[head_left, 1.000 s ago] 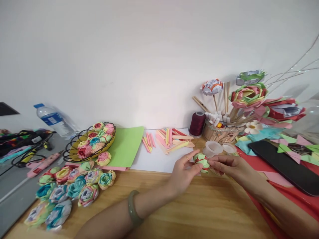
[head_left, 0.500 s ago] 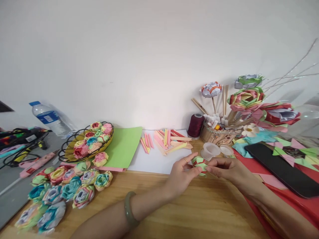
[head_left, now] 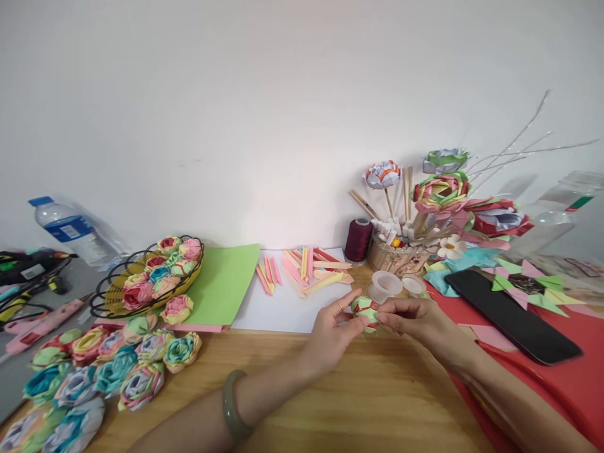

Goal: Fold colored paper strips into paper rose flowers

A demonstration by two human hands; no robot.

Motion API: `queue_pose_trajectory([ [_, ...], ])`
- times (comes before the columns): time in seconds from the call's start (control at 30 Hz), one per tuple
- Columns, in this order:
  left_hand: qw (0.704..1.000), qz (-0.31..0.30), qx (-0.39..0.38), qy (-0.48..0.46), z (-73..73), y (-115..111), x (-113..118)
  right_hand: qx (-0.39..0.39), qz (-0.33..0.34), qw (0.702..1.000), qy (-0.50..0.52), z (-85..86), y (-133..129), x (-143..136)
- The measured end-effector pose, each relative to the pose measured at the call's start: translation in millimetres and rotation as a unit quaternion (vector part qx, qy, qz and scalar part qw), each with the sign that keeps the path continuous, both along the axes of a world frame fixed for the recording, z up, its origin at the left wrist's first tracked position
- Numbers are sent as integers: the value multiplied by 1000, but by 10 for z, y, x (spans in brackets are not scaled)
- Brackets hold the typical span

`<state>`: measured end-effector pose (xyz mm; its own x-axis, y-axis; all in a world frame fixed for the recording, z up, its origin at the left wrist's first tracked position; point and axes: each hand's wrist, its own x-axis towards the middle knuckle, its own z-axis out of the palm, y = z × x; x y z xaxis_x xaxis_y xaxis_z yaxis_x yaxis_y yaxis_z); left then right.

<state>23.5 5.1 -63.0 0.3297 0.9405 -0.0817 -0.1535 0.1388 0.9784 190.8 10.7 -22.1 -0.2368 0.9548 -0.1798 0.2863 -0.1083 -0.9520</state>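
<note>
A small green and red folded paper flower (head_left: 363,307) is held up over the wooden table, right of centre. My left hand (head_left: 337,330) grips it from the left between thumb and fingers, with a ring on one finger. On its other side, my right hand (head_left: 408,316) pinches at the flower's right edge; thumb and forefinger are together there. Just behind my hands stand a small white translucent cup (head_left: 385,286) and its round lid (head_left: 413,285). Folded pink, yellow and red paper strips (head_left: 314,269) lie on a white sheet (head_left: 278,313) beyond my left hand.
At the left are a yellow basket (head_left: 113,292) of paper flowers, several loose flowers (head_left: 117,369), a water bottle (head_left: 73,229) and a pink glue gun (head_left: 44,326). A maroon thread spool (head_left: 357,240), a flower holder (head_left: 399,257) and a black phone (head_left: 514,316) stand or lie at the right.
The whole view has shifted, so most things sit further left in the picture. Both hands keep hold of the flower, with nearly the same grip.
</note>
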Motion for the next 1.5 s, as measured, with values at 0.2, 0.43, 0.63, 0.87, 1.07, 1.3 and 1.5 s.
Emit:
queue_pose_trajectory([
  [0.2,1000,-15,3,7,6,-9,3,-15,11,999,35,-47,-13,4],
  [0.43,1000,-19,-15,-9,87,-21,5,-4,34,999,32,-68,-3,30],
  [0.63,999,-7,-21,-23,95,-23,6,-2,33,999,22,-45,-3,57],
  [0.87,999,-3,-29,-33,90,-21,14,2,21,1000,12,-62,-32,-36],
  [1.07,995,-7,-62,-78,81,-9,7,2,11,1000,6,-36,-36,-61],
  [1.3,984,29,-102,-145,127,2,11,84,-25,996,-30,-24,-80,-96],
  [1.5,983,9,-111,-146,139,2,1,134,-39,989,-50,-6,-92,-99],
])
